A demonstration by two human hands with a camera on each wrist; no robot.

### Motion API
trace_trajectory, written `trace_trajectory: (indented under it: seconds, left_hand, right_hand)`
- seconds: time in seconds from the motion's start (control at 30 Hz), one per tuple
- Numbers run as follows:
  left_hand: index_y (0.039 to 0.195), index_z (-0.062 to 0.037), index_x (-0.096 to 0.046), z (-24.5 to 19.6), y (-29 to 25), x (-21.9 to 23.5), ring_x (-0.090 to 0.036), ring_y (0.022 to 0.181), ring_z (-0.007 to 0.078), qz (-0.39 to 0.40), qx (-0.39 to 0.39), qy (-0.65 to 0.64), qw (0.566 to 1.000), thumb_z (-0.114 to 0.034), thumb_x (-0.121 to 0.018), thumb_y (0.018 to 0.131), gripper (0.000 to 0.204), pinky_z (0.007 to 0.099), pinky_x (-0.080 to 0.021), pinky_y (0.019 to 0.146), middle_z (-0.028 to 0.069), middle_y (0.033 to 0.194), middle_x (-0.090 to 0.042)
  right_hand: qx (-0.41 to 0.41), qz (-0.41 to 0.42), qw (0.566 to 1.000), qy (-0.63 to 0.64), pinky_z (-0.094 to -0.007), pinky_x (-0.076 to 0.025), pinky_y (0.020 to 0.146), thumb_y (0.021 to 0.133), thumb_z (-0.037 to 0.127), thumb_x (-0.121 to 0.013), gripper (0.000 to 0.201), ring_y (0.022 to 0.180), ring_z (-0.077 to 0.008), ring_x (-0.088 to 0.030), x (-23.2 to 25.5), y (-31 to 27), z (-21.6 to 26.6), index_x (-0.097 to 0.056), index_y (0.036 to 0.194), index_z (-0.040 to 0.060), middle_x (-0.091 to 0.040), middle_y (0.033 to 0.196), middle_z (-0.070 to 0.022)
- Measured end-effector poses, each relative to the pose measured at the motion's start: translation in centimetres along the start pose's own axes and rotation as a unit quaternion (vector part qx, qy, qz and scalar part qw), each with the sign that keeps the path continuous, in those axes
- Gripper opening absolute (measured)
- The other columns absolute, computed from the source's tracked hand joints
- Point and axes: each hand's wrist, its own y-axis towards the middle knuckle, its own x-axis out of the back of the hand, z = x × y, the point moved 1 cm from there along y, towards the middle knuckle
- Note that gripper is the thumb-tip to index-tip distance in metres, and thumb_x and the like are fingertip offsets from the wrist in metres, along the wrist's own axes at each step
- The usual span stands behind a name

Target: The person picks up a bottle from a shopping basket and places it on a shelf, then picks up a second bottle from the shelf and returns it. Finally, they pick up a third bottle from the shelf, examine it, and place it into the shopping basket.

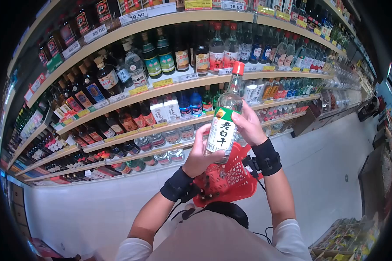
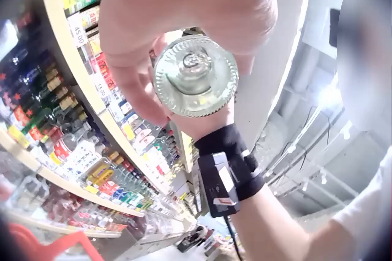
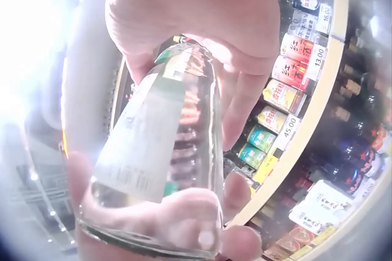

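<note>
A clear glass bottle (image 1: 223, 126) with a red cap and a green and white label is held tilted in front of the shelves, label facing up toward the head. The left hand (image 1: 203, 150) grips its lower part, thumb across the label's bottom edge. On the right side, the right hand (image 1: 250, 125) grips it higher, thumb on the green part of the label. In the left wrist view the bottle's round base (image 2: 196, 76) faces the camera below the left hand (image 2: 184, 13). The right wrist view shows the bottle (image 3: 159, 157) under the right hand (image 3: 196, 22).
Shelves (image 1: 170, 88) of bottles with price tags curve across the back and left. A red basket (image 1: 244, 191) with small dark items inside is below the hands. Packaged goods (image 1: 346, 239) stand at the lower right, above the pale floor (image 1: 322, 174).
</note>
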Motion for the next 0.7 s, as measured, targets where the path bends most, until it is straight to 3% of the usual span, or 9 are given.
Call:
trace_trajectory:
  seconds: [0.07, 0.17, 0.2, 0.3, 0.33, 0.43, 0.53, 0.7]
  left_hand:
    - [0.149, -0.0015, -0.010, -1.6, -0.5, -0.3, -0.053, 0.121, 0.0207, 0.022, 0.011, -0.023, 0.999, -0.002, -0.077, 0.077, 0.098, 0.0344, -0.048, 0.097, 0.0170, 0.135, -0.047]
    - [0.151, -0.0017, -0.009, -1.3, -1.3, -0.3, -0.052, 0.123, 0.0204, 0.016, -0.065, 0.042, 0.997, -0.003, -0.078, 0.075, 0.103, 0.0340, -0.048, 0.098, 0.0164, 0.134, -0.047]
    - [0.151, -0.0010, -0.013, -1.5, -1.5, -0.4, -0.056, 0.118, 0.0200, -0.004, -0.090, 0.074, 0.993, -0.003, -0.078, 0.074, 0.101, 0.0327, -0.049, 0.095, 0.0165, 0.131, -0.050]
    - [0.151, -0.0001, -0.016, -1.7, -2.6, 0.1, -0.060, 0.112, 0.0200, -0.043, -0.100, 0.138, 0.984, -0.004, -0.078, 0.075, 0.098, 0.0321, -0.051, 0.092, 0.0176, 0.128, -0.053]
    - [0.150, 0.0004, -0.018, -1.7, -3.1, 0.4, -0.063, 0.106, 0.0201, -0.055, -0.099, 0.153, 0.982, -0.005, -0.079, 0.075, 0.097, 0.0316, -0.053, 0.088, 0.0180, 0.125, -0.055]
    - [0.151, 0.0001, -0.018, -2.2, -4.4, 1.2, -0.061, 0.111, 0.0199, -0.044, -0.111, 0.154, 0.981, -0.003, -0.078, 0.075, 0.097, 0.0325, -0.052, 0.090, 0.0165, 0.125, -0.054]
    - [0.151, 0.0002, -0.017, -2.4, -5.4, 1.8, -0.058, 0.116, 0.0198, -0.010, -0.082, 0.041, 0.996, -0.001, -0.077, 0.076, 0.097, 0.0336, -0.050, 0.094, 0.0157, 0.128, -0.052]
    - [0.151, 0.0011, -0.014, -1.8, -6.6, 3.4, -0.051, 0.124, 0.0199, 0.054, -0.004, -0.032, 0.998, -0.001, -0.076, 0.077, 0.096, 0.0349, -0.045, 0.101, 0.0152, 0.137, -0.046]
  right_hand:
    - [0.004, 0.012, 0.999, 0.032, -0.0269, -0.050, 0.087, 0.095, 0.014, -0.061, 0.054, 0.106, -0.0133, -0.061, -1.3, -0.7, 0.3, -0.037, 0.142, 0.0024, -0.059, 0.123, -0.0098]
    - [0.032, 0.038, 0.999, 0.001, -0.0285, -0.047, 0.091, 0.097, 0.021, -0.060, 0.055, 0.112, -0.0131, -0.056, -2.4, -0.8, 0.1, -0.037, 0.142, 0.0023, -0.058, 0.125, -0.0082]
    - [0.053, 0.036, 0.993, -0.104, -0.0278, -0.045, 0.093, 0.100, 0.028, -0.057, 0.054, 0.114, -0.0122, -0.053, -2.5, -1.1, 0.3, -0.037, 0.143, 0.0025, -0.057, 0.126, -0.0074]
    - [0.039, -0.064, 0.984, -0.161, -0.0262, -0.045, 0.089, 0.102, 0.031, -0.053, 0.053, 0.107, -0.0103, -0.054, -3.7, -2.3, -0.5, -0.037, 0.144, 0.0034, -0.057, 0.123, -0.0063]
    - [0.022, -0.066, 0.981, -0.181, -0.0254, -0.046, 0.082, 0.103, 0.030, -0.051, 0.051, 0.099, -0.0086, -0.053, -4.4, -2.8, -0.2, -0.036, 0.144, 0.0037, -0.057, 0.118, -0.0040]
    - [0.014, -0.110, 0.984, -0.140, -0.0240, -0.045, 0.075, 0.104, 0.031, -0.049, 0.050, 0.091, -0.0058, -0.051, -7.0, -3.6, -0.4, -0.037, 0.144, 0.0045, -0.057, 0.111, -0.0008]
    - [-0.012, -0.092, 0.989, -0.112, -0.0218, -0.043, 0.070, 0.104, 0.032, -0.047, 0.047, 0.085, -0.0037, -0.050, -6.4, -4.1, -1.9, -0.039, 0.143, 0.0062, -0.056, 0.105, 0.0015]
    - [-0.064, -0.060, 0.993, -0.077, -0.0241, -0.043, 0.075, 0.106, 0.034, -0.039, 0.041, 0.092, -0.0069, -0.057, -5.7, -5.9, -2.9, -0.039, 0.140, 0.0104, -0.058, 0.113, 0.0003]
